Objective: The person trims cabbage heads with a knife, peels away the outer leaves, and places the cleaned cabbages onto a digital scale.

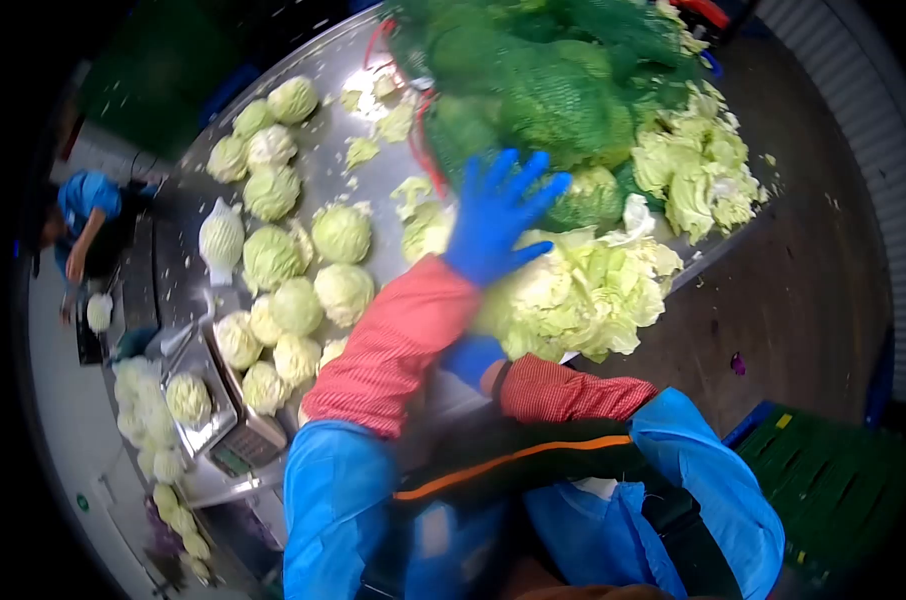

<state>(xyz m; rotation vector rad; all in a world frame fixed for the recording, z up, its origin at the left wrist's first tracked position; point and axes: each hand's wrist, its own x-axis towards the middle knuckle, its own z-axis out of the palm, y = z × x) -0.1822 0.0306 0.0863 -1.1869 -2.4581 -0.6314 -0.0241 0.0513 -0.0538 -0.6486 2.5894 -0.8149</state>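
My left hand (498, 220), in a blue glove, is spread wide at the near edge of a green mesh sack (563, 95) with cabbages inside. Nothing shows in its fingers. Below it, my right hand (470, 360), also blue-gloved, is close to my body beside a heap of loose cabbage leaves (583, 290); its fingers are blurred and partly hidden, so I cannot tell what they hold. Another pile of leaves (698, 170) lies to the right of the sack. A red drawstring (423, 145) trails from the sack over the metal table (358, 170).
Trimmed cabbages (298, 305) cover the table's left side, one in a white foam net (222, 240). A scale (243, 445) stands there with a cabbage (188, 398) on its pan. At far left is another person (91, 215). A green pallet (833, 490) lies on the floor at right.
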